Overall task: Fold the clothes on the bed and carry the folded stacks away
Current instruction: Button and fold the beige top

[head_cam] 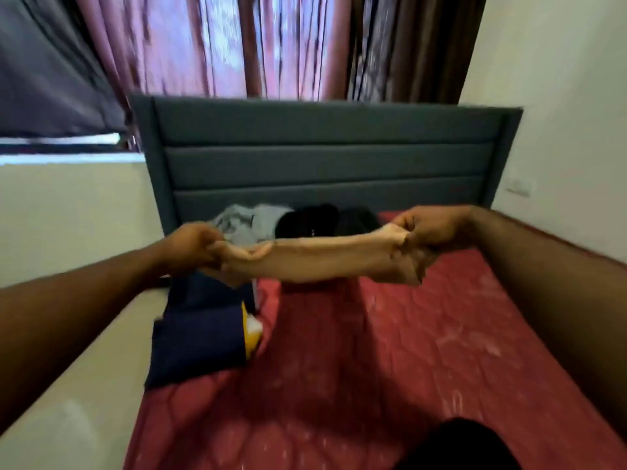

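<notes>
Beige garment (325,257): one piece of pale cloth, stretched out level in the air between two hands, above the far half of the bed.
Left hand (195,244): fingers curled tight round the left end of the beige garment, bunching the cloth.
Right hand (432,228): fingers and thumb pinching the right end, where a loose corner hangs down.
Bed (424,351): one mattress with a red quilted cover, seen from its foot.
Headboard (322,157): one dark grey padded panel with horizontal bands, standing at the far end.
Navy clothes (200,337): a flat dark blue stack lying on the left edge of the bed, below the left hand; the number of pieces cannot be told.
Yellow item (252,334): one small yellow and white thing, just beside the navy stack.
Grey garment (251,222): one crumpled piece against the headboard.
Black garments (325,220): a dark heap just right of the grey one, possibly two pieces.
Curtains (237,42): reddish and brown drapes behind the headboard, blurred.
</notes>
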`<state>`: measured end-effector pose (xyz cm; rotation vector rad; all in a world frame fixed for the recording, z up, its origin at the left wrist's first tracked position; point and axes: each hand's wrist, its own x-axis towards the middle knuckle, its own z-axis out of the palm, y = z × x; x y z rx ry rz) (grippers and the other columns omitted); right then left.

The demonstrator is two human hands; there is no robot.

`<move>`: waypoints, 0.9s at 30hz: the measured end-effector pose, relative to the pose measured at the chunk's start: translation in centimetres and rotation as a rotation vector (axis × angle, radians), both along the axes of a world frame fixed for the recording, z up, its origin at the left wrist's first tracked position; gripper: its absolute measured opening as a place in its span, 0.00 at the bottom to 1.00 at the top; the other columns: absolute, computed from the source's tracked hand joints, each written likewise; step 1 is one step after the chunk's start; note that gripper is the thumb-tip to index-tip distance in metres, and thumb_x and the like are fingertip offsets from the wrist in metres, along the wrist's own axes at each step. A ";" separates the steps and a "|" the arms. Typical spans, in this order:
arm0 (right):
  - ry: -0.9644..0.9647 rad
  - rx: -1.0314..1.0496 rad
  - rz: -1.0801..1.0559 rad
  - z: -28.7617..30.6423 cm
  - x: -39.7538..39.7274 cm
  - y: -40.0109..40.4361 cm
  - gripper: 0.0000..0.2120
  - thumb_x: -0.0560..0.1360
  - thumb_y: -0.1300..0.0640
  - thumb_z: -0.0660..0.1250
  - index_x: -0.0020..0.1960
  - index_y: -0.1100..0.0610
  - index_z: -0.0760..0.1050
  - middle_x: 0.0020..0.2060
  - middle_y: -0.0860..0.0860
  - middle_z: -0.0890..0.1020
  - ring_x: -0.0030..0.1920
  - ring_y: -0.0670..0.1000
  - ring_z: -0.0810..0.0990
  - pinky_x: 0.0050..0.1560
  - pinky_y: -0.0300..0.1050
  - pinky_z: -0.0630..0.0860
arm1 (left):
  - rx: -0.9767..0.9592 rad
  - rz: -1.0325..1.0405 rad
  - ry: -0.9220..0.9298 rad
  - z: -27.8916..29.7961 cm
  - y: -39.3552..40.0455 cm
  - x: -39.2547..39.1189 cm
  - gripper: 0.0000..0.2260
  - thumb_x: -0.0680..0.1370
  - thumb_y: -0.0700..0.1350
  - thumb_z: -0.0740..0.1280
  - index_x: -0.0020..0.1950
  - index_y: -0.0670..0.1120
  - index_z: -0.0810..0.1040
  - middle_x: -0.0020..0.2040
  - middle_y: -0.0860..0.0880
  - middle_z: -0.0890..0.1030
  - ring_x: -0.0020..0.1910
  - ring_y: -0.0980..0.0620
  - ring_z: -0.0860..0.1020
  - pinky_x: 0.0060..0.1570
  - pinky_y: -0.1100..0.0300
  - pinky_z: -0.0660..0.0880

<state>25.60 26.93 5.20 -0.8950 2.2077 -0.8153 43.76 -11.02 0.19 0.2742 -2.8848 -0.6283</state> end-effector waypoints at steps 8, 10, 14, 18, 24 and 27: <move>0.000 0.524 0.294 -29.6 8.6 1.2 0.16 0.62 0.63 0.71 0.31 0.48 0.65 0.28 0.51 0.68 0.29 0.50 0.69 0.28 0.48 0.68 | -0.352 -0.337 -0.653 -26.2 4.8 7.0 0.14 0.74 0.42 0.67 0.58 0.50 0.81 0.56 0.49 0.82 0.54 0.49 0.79 0.54 0.57 0.74; 0.026 0.551 0.381 -31.0 9.6 0.5 0.12 0.64 0.61 0.67 0.36 0.45 0.70 0.33 0.51 0.71 0.34 0.51 0.71 0.32 0.47 0.71 | -0.372 -0.380 -0.665 -27.7 4.3 7.6 0.15 0.72 0.42 0.68 0.58 0.51 0.82 0.56 0.51 0.82 0.56 0.49 0.80 0.56 0.57 0.73; -0.002 0.636 0.502 -31.8 10.7 -1.1 0.16 0.71 0.56 0.73 0.57 0.56 0.76 0.45 0.48 0.77 0.45 0.47 0.74 0.43 0.40 0.71 | -0.425 -0.437 -0.533 -28.2 2.8 6.6 0.14 0.71 0.44 0.69 0.55 0.54 0.82 0.55 0.53 0.81 0.55 0.50 0.79 0.54 0.55 0.75; -0.194 0.532 0.328 -32.1 10.3 -2.0 0.18 0.70 0.39 0.71 0.44 0.54 0.82 0.39 0.49 0.83 0.40 0.47 0.78 0.45 0.43 0.75 | -0.554 -0.582 -0.207 -27.4 3.4 5.8 0.12 0.63 0.39 0.74 0.44 0.52 0.84 0.45 0.53 0.83 0.45 0.50 0.80 0.42 0.57 0.79; 0.407 0.349 0.307 -33.2 10.1 -3.5 0.13 0.75 0.43 0.66 0.52 0.52 0.77 0.50 0.50 0.79 0.51 0.51 0.77 0.50 0.45 0.74 | -0.532 -0.420 -0.565 -28.4 3.9 9.9 0.24 0.70 0.61 0.49 0.53 0.55 0.80 0.53 0.57 0.79 0.56 0.54 0.76 0.57 0.56 0.68; 0.379 0.372 0.366 -33.6 13.8 -5.1 0.18 0.74 0.37 0.64 0.54 0.50 0.73 0.52 0.48 0.77 0.51 0.51 0.77 0.47 0.46 0.73 | -0.245 -0.099 -0.353 -29.3 4.4 10.8 0.30 0.66 0.62 0.46 0.49 0.51 0.83 0.49 0.53 0.82 0.48 0.52 0.79 0.50 0.56 0.72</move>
